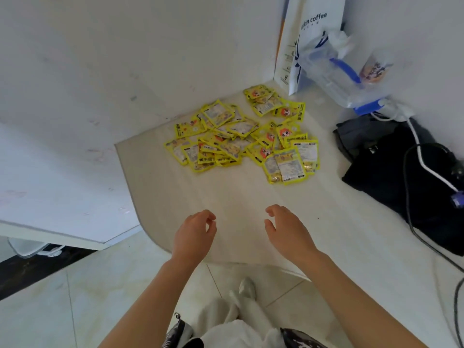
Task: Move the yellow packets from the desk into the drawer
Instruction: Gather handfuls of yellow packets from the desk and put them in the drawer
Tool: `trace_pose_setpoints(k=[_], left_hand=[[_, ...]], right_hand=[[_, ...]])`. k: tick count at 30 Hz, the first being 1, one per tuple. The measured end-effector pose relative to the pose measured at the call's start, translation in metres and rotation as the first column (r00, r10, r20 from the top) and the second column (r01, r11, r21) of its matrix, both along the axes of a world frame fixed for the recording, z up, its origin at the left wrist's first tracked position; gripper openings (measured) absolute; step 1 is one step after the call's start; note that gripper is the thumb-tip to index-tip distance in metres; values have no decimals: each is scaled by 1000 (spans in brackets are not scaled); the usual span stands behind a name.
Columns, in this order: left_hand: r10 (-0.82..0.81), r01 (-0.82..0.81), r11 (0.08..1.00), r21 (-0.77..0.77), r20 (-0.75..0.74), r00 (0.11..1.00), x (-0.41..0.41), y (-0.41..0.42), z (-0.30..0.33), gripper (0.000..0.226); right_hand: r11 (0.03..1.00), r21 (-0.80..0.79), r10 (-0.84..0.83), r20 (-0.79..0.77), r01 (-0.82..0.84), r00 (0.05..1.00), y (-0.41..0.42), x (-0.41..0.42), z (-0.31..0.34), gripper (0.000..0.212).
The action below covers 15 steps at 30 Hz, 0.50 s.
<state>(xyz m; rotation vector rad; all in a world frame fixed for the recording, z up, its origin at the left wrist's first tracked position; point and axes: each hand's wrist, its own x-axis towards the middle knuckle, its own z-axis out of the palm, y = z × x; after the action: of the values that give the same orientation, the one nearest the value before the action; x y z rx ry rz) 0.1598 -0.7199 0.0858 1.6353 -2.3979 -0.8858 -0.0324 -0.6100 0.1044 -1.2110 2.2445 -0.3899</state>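
Hands first: my left hand (194,231) and right hand (286,231) hover apart over the desk (238,197), fingers loosely curled, holding nothing; beyond them the yellow packets (241,136) lie heaped mid-desk, a black bag (391,167) to their right

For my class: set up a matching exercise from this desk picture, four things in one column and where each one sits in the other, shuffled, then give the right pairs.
Things:
1. yellow packets
2. black bag
3. coffee paper bag
4. left hand

Places:
A. standing in the far corner against the wall
B. heaped mid-desk, towards the back
C. empty, over the desk's near edge
D. lying on the desk's right side under cables

Pairs: 1-B, 2-D, 3-A, 4-C
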Motion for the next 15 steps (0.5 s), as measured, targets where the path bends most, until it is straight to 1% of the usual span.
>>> trace_pose_setpoints(k=[5,10,15], left_hand=[[-11,11,1000,21,0,1000,-18,-41,-2,16],[-19,19,997,70,4,1000,-27,-91,-11,17],[45,-48,988,149,25,999,-32,-141,-17,16]], right_hand=[[999,23,-32,4,32,999,-35,-24,-5,35],[993,38,-109,4,109,994,-68,-41,-11,36],[981,83,-173,-10,173,985,-95,-53,-16,36]])
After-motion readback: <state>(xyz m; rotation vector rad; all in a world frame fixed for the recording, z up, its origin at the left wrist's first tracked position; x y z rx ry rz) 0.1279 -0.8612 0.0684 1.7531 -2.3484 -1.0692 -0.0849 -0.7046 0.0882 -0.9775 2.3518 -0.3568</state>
